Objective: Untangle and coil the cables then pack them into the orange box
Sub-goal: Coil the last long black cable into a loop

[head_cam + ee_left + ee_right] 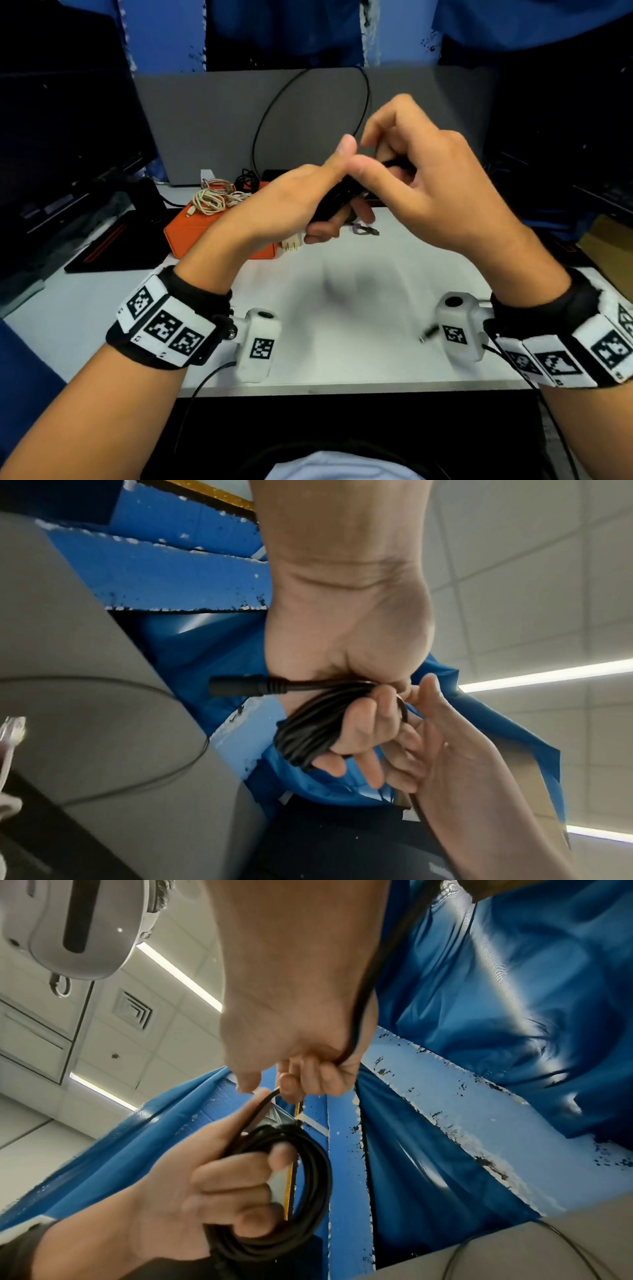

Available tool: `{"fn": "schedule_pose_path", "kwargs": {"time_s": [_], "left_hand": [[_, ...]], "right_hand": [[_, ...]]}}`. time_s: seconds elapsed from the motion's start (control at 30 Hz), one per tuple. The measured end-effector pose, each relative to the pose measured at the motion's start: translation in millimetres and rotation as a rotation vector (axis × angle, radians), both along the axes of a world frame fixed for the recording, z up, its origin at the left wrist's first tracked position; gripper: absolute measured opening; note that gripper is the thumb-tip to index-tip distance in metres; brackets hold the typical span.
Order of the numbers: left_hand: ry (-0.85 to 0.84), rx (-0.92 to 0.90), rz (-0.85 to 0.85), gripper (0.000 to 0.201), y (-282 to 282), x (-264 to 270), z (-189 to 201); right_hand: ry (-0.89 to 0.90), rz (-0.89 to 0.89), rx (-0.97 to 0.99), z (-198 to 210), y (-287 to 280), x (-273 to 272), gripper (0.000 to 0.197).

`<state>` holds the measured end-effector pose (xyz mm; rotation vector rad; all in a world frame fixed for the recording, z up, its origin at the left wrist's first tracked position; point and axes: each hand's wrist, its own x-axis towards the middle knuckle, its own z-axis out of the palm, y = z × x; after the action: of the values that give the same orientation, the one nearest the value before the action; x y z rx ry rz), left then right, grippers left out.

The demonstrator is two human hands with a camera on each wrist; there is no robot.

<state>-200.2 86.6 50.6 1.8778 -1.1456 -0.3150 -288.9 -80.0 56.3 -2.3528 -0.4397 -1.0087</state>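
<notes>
- The left hand point(219, 1185) is clutching the black cable coil point(301, 1177), its fingers curled through the loops and its thumb lying along the strand that leads off the coil.
- The right hand point(301, 1053) is pinching that free run of cable just above the coil; its grip is narrow, and the cable is trailing on past the wrist.
- To wrap well, it looks wise to be feeding each turn flat against the last, keeping light tension.
- The barrel plug point(246, 687) is sticking out sideways from the coil; tucking it in last should stop unwinding.
- Beyond and below the grip, the orange box point(191, 226) is sitting on the white table point(342, 308), carrying pale coiled cables point(212, 198).
</notes>
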Motion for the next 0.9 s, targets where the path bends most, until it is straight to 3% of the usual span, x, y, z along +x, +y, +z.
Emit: {"fn": "schedule_pose_path", "kwargs": {"time_s": [0.1, 0.2, 0.3, 0.37, 0.47, 0.6, 0.7, 0.8, 0.9], "left_hand": [[0.172, -0.101, -0.243, 0.085, 4, 2, 0], [0.313, -0.218, -0.356, 0.069, 8, 3, -1], [0.472, -0.367, -0.414, 0.067, -3, -4, -8], [0.587, -0.431, -0.441, 0.065, -13, -9, -13], [0.590, -0.359, -0.447, 0.064, -15, -13, -12], [0.510, -0.286, -0.321, 0.048, -8, -18, -2], [0.553, -0.385, -0.306, 0.043, -12, -22, -4], [0.685, -0.500, -0.411, 0.048, -16, -21, -4], [0.839, -0.671, -0.504, 0.051, -16, -17, -2]], "right_hand": [[0.012, 0.016, 0.007, -3, 5, 2, 0.035], [0.032, -0.006, -0.044, -11, 15, 7, 0.052], [0.058, 0.082, 0.198, -17, 20, 10, 0.050], [0.026, 0.015, 0.268, -15, 17, 11, 0.056], [0.049, -0.003, 0.260, -15, 7, 14, 0.068], [0.062, 0.011, 0.165, -14, 2, 14, 0.065], [0.049, 0.057, 0.329, -12, 5, 14, 0.062], [0.075, 0.116, 0.452, -11, 6, 15, 0.065], [0.125, 0.064, 0.481, -13, 6, 18, 0.069]]}}
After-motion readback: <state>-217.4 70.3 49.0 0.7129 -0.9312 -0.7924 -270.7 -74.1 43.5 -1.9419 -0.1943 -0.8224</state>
